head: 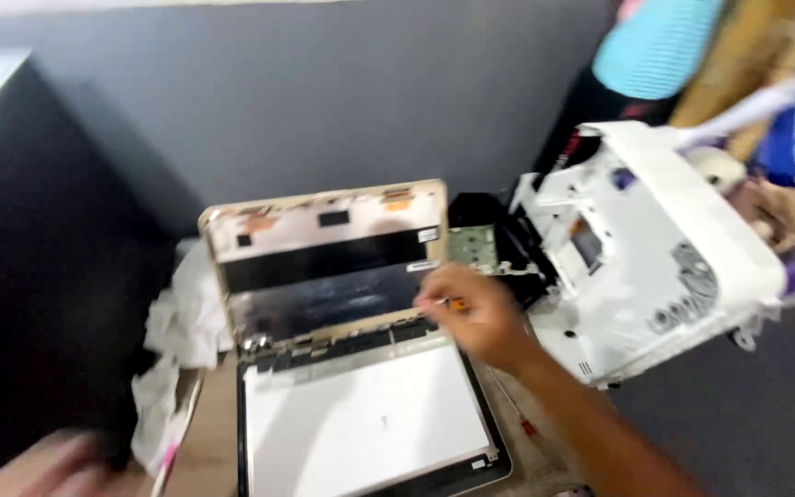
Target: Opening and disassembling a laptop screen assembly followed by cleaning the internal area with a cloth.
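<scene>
A dismantled laptop sits on the bench: its bare lid shell [324,239] stands upright, and a white display panel [365,428] lies flat over the base. My right hand [476,313] reaches in from the lower right and holds a small orange-handled screwdriver [445,302] near the right hinge area. At the bottom-left corner my left hand [43,465] shows only as a blur, and whether it holds anything is not discernible.
A white opened device casing [655,248] lies to the right of the laptop, with a green circuit board [473,244] between them. Crumpled white cloth [177,350] lies left of the laptop. Another person in a striped top [655,46] stands at the back right.
</scene>
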